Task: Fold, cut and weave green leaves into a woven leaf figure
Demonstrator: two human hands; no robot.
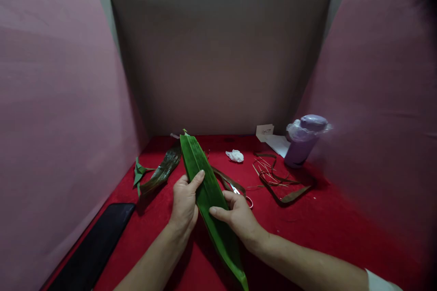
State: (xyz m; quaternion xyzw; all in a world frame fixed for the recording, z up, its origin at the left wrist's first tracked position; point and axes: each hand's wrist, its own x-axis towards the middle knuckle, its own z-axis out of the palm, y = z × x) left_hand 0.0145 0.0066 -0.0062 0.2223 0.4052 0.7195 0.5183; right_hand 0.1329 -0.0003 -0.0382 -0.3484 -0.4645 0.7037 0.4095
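Walls [58, 113] flanking cloth [317, 220], hands [184, 202] gripping leaf [210, 191]

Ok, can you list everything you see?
Leaf: 1, green, middle
Folded piece: 1, green, far left
Shiny strip: 1, dark, left of leaf
Slab: 1, black, near left
Wad: 1, white, back middle
Scissors: 1, silver and pink, centre
Bands: at least 2, brown, centre and right
Sticks: several, pale, among bands
Card: 1, white, back right
Paper: 1, white, by card
Cup: 1, purple, back right
Plastic: 1, clear, around cup
Table: 1, red, underneath
Walls: 3, pink sides, grey back
Sleeve: 1, white, bottom right
Left hand: 1, bare, on leaf
Right hand: 1, bare, on leaf
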